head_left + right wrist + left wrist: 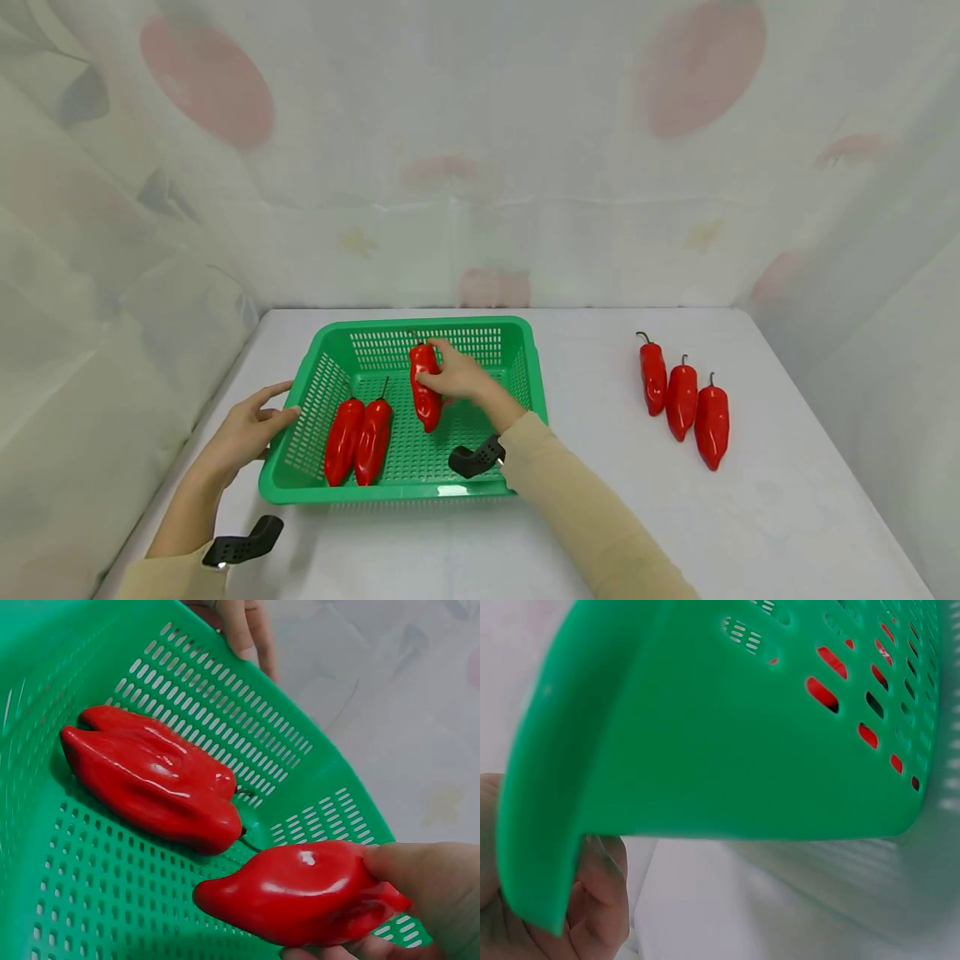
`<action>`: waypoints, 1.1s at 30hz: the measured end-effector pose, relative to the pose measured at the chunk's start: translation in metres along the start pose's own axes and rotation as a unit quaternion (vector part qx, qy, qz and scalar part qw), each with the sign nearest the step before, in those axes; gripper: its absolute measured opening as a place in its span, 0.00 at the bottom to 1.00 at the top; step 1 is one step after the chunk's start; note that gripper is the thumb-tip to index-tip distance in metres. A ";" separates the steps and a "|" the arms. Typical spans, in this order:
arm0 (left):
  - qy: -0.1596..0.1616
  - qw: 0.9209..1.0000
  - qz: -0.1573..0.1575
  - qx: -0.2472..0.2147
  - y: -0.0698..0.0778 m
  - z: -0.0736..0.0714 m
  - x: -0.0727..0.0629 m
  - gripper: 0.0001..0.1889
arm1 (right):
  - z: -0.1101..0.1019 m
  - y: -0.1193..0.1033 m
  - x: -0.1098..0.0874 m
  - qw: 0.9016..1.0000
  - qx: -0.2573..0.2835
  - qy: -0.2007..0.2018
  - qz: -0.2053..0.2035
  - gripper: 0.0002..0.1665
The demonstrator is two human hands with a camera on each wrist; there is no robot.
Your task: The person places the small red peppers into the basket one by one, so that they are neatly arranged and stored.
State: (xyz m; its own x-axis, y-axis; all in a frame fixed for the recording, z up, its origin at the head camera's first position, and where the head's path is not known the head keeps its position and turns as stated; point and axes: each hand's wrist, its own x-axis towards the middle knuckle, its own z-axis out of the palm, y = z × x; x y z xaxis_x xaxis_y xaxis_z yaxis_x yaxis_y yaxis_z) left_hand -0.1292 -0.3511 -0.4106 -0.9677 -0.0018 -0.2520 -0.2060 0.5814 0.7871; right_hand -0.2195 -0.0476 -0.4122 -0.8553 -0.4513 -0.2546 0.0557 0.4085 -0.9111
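A green plastic basket (360, 495) with slotted walls stands on the white table. My left hand (243, 433) grips its left rim, thumb on top and fingers curled underneath; in the left wrist view part of that hand hides behind the rim. Over the basket's middle, my right hand (461, 375) holds a red pepper (426, 407) between thumb and fingers, its tip pointing toward me. Two more red peppers, one on the left (344, 442) and one beside it (373, 442), lie side by side on the basket floor, stems away from me.
On the table right of the basket, three red peppers lie in a slanted row: one (653, 379) farthest back, another (682, 400) in the middle, a third (712, 427) nearest me. Patterned white sheeting (585, 242) hangs behind and along both sides.
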 end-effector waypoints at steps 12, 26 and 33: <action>-0.003 1.000 0.004 0.002 0.002 -0.001 0.001 0.37 | 0.010 0.006 0.005 0.999 -0.024 -0.031 0.022 0.35; -0.005 1.000 0.002 0.001 0.002 0.000 0.001 0.37 | 0.024 0.014 0.011 0.997 -0.011 -0.035 0.061 0.34; -0.005 1.000 0.002 0.006 0.003 0.000 0.000 0.37 | 0.031 0.017 0.013 0.997 -0.040 -0.034 0.055 0.34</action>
State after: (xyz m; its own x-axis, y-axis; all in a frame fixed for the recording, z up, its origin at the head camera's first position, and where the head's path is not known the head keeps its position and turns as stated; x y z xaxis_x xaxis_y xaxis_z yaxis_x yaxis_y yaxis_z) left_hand -0.1296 -0.3493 -0.4079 -0.9668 0.0094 -0.2552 -0.2007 0.5904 0.7818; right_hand -0.2140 -0.0713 -0.4411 -0.8097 -0.4512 -0.3753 0.1038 0.5193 -0.8483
